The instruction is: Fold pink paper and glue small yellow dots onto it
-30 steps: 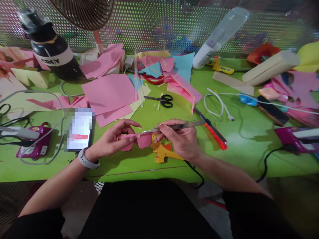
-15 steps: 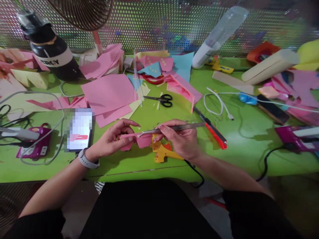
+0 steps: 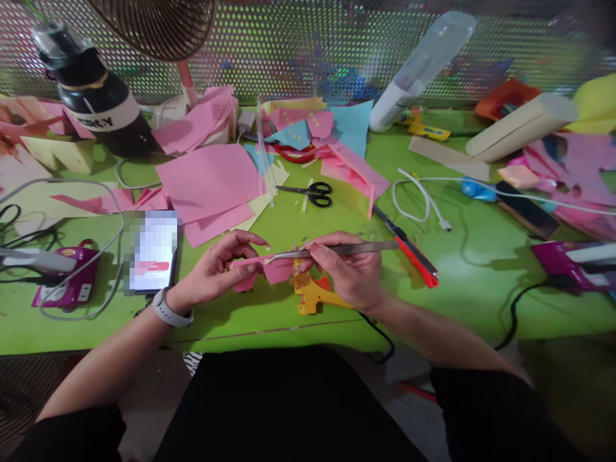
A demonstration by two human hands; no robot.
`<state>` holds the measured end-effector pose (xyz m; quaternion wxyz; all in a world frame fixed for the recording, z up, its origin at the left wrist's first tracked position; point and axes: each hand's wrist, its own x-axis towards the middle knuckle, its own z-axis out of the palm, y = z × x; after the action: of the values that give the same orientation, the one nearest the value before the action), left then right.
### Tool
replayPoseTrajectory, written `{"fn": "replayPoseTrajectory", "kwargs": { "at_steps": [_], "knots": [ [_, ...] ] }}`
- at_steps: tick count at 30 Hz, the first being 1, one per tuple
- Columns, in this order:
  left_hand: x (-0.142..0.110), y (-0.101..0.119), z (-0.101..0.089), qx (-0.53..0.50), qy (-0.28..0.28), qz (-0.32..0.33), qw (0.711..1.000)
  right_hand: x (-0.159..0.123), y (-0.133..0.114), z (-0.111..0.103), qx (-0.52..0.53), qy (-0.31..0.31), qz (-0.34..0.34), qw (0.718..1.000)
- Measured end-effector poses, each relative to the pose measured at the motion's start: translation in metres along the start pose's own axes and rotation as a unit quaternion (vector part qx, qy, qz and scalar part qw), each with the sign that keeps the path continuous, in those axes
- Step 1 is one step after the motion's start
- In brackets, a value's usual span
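Between the thumb and fingers of my left hand [image 3: 224,266] is a piece of pink paper [image 3: 279,272], held just above the green table. A small pale bit shows by a left fingertip, too tiny to make out. My right hand [image 3: 353,269] grips metal tweezers [image 3: 337,249], pointing left. Their tips meet the upper edge of the pink paper, at a small pale yellow spot. Beneath my right hand lies a yellow glue gun [image 3: 310,292], partly covered by the fingers, with a black cord running off it.
Black scissors [image 3: 317,193] lie beyond my hands, and a red-handled cutter [image 3: 418,260] is to the right. Pink paper sheets [image 3: 209,179] and a phone [image 3: 156,250] are on the left. A black bottle [image 3: 103,102] and a fan [image 3: 158,25] stand at the back.
Almost nothing differs. Both hands keep their hold, with the tweezer tips still at the edge of the pink paper; the view has shifted very slightly.
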<state>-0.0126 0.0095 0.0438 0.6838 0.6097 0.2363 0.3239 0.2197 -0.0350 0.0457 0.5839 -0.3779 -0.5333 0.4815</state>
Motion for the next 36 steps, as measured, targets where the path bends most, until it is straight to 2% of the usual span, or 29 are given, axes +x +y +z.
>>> {"fn": "replayPoseTrajectory", "kwargs": {
  "at_steps": [19,23,33,36],
  "knots": [
    [0.000,0.000,0.001,-0.028,0.012,0.017,0.999,0.001,-0.003,-0.001,-0.030,0.036,-0.023,0.999],
    [0.000,-0.001,0.000,-0.029,0.005,0.019,0.999,0.003,-0.001,-0.002,-0.005,0.042,-0.038,0.998],
    [0.000,-0.002,0.000,-0.012,-0.005,0.001,1.000,0.002,-0.010,0.005,-0.028,-0.006,-0.044,0.999],
    [-0.001,-0.002,0.000,-0.012,-0.007,-0.003,1.000,0.003,-0.011,0.006,-0.040,-0.003,-0.046,0.998]
  ]
}}
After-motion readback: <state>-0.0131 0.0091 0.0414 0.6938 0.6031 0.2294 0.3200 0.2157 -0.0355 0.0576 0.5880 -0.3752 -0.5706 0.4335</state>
